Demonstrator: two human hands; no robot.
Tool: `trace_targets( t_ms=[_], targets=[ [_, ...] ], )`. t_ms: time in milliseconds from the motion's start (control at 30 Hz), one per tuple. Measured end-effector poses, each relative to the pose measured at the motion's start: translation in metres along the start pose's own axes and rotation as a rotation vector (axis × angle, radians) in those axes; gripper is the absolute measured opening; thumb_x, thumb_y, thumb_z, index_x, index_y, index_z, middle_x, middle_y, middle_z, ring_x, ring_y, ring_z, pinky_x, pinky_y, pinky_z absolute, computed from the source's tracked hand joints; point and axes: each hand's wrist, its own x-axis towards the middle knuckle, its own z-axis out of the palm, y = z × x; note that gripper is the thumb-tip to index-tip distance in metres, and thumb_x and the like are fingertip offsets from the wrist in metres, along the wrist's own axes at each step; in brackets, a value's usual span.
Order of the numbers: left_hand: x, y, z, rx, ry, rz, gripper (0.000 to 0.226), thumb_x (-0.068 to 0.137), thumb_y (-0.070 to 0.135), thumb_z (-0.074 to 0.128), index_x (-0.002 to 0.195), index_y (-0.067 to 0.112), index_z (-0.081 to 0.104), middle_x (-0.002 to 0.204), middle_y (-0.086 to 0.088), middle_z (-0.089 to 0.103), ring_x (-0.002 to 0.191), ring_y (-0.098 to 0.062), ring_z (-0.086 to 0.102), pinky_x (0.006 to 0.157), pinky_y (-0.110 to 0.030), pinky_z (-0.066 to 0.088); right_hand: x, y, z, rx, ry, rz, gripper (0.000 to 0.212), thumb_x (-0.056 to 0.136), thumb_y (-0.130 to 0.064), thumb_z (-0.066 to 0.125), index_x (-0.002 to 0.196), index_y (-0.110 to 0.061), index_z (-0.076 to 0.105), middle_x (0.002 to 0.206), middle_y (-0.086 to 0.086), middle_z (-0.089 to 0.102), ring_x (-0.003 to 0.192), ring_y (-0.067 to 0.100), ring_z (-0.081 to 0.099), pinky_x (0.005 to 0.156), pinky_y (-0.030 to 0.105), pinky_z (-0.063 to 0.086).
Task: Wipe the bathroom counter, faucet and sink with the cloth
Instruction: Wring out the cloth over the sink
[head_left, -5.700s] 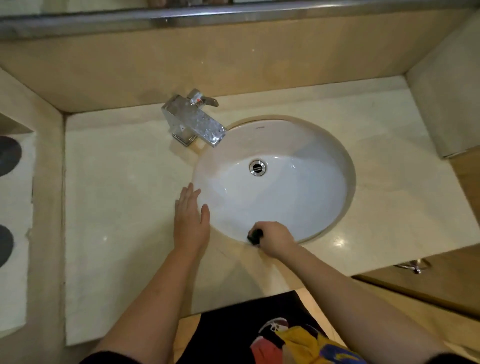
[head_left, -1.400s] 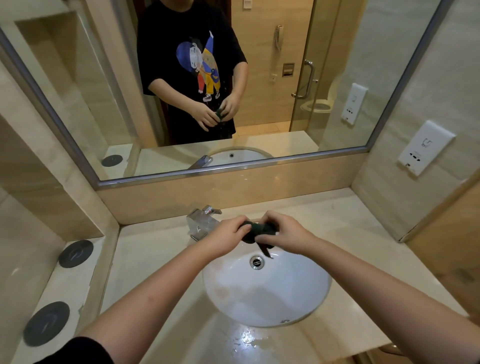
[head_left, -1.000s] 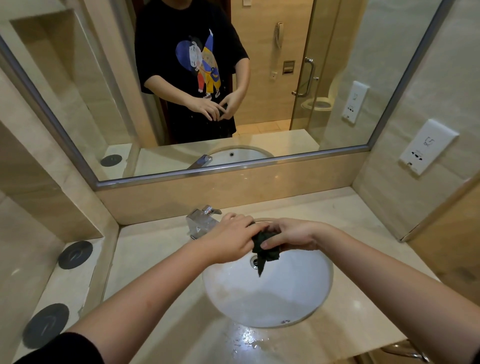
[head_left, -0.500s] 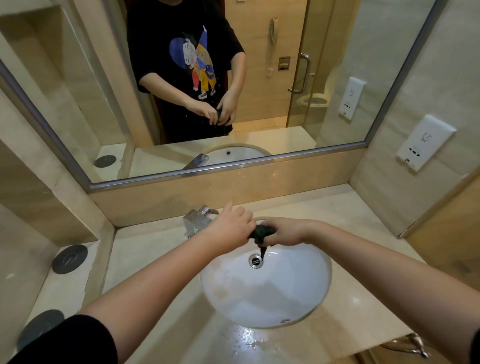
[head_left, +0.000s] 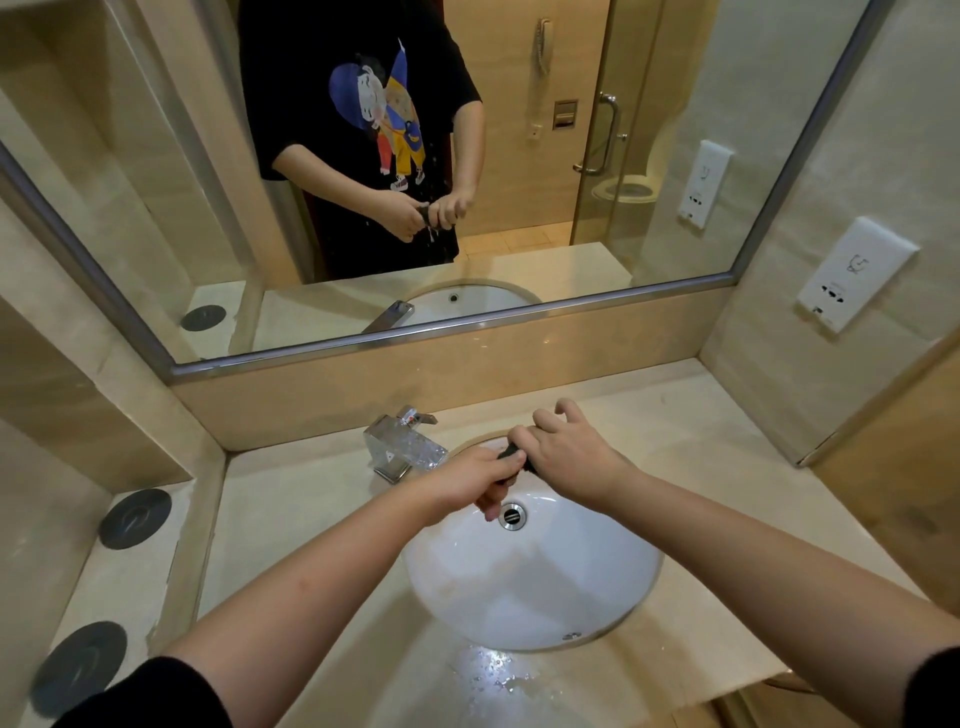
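Both hands over back of sink (head_left: 535, 582), just above drain (head_left: 511, 516). L hand (head_left: 483, 480) fisted round one end of dark cloth (head_left: 511, 453); R hand (head_left: 569, 452) curled on other end, a couple of fingers lifted off. Cloth bunched btwn them, mostly hidden, clear of basin. Chrome faucet (head_left: 405, 447) just left of hands. Water pooled on worktop (head_left: 291, 514) at sink's front rim. Mirror (head_left: 156, 156) shows same two-fisted grip.

mirror (head_left: 156, 182) above backsplash (head_left: 519, 364); white socket plate (head_left: 857, 273) on right wall (head_left: 769, 374); two dark discs (head_left: 135, 518) on left ledge (head_left: 124, 587)
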Motion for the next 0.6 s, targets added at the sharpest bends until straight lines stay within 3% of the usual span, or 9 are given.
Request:
trace_targets(
  t_ms=[133,200,267,333,400,467,533,600],
  targets=[
    [-0.001,-0.008,-0.002,-0.441,-0.171,-0.055,0.026,0.101,0.038,0.041,0.082,0.02,0.038,0.076,-0.003,0.011,0.05,-0.012,0.021,0.053,-0.025,0.028,0.001,-0.005,-0.002,0.022,0.149,0.076,0.012,0.087,-0.013,0.047,0.08,-0.018,0.055,0.064,-0.007,0.053,0.07,0.019,0.038,0.072,0.035,0.033],
    [-0.002,-0.009,-0.006,-0.48,-0.208,-0.084,0.025,0.099,0.041,0.042,0.085,0.021,0.039,0.075,-0.003,0.012,0.051,-0.014,0.024,0.056,-0.025,0.031,0.002,-0.007,0.0,0.027,0.15,0.076,0.011,0.086,-0.012,0.047,0.081,-0.018,0.054,0.063,-0.007,0.053,0.069,0.019,0.039,0.072,0.035,0.033],
    [-0.002,-0.01,-0.005,-0.319,-0.167,-0.105,0.032,0.1,0.045,0.039,0.082,0.019,0.042,0.07,-0.002,0.021,0.052,-0.018,0.037,0.06,-0.027,0.038,0.001,-0.006,0.001,0.039,0.089,0.073,0.005,0.083,-0.015,0.055,0.081,-0.018,0.052,0.061,-0.007,0.054,0.069,0.019,0.042,0.073,0.035,0.035],
    [-0.003,-0.008,-0.001,0.028,-0.055,-0.082,0.039,0.1,0.046,0.038,0.079,0.016,0.051,0.062,0.003,0.041,0.06,-0.02,0.054,0.067,-0.029,0.042,0.002,-0.004,-0.004,0.123,-0.039,0.075,0.013,0.081,-0.02,0.063,0.085,-0.019,0.051,0.064,-0.008,0.058,0.072,0.019,0.046,0.078,0.036,0.038],
    [0.002,-0.011,-0.001,0.326,0.111,-0.001,0.037,0.099,0.042,0.042,0.081,0.015,0.059,0.069,0.004,0.052,0.067,-0.016,0.055,0.067,-0.029,0.04,0.003,-0.001,-0.014,0.267,-0.225,0.091,0.011,0.089,-0.023,0.055,0.095,-0.018,0.048,0.077,-0.006,0.063,0.081,0.02,0.048,0.087,0.038,0.036],
    [0.007,-0.016,-0.003,0.529,0.228,0.126,0.027,0.097,0.035,0.049,0.076,0.02,0.057,0.075,0.004,0.049,0.069,-0.015,0.049,0.063,-0.027,0.036,0.003,0.001,-0.021,0.42,-0.312,0.13,0.015,0.095,-0.029,0.045,0.105,-0.017,0.046,0.09,-0.002,0.064,0.091,0.021,0.05,0.09,0.037,0.033],
    [0.008,-0.017,-0.006,0.539,0.312,0.203,0.004,0.094,0.031,0.056,0.094,0.027,0.056,0.081,0.011,0.053,0.079,-0.015,0.053,0.065,-0.022,0.037,0.002,0.002,-0.026,0.572,-0.381,0.182,0.016,0.094,-0.032,0.047,0.103,-0.02,0.045,0.097,-0.002,0.063,0.095,0.021,0.053,0.089,0.035,0.034],
    [0.008,-0.018,-0.007,0.504,0.428,0.261,0.032,0.09,0.032,0.062,0.118,0.03,0.047,0.08,0.008,0.062,0.076,-0.016,0.059,0.068,-0.026,0.043,0.002,0.005,-0.027,0.826,-0.453,0.27,0.013,0.087,-0.038,0.048,0.095,-0.028,0.044,0.097,-0.008,0.062,0.092,0.02,0.057,0.082,0.034,0.041]
  ],
)
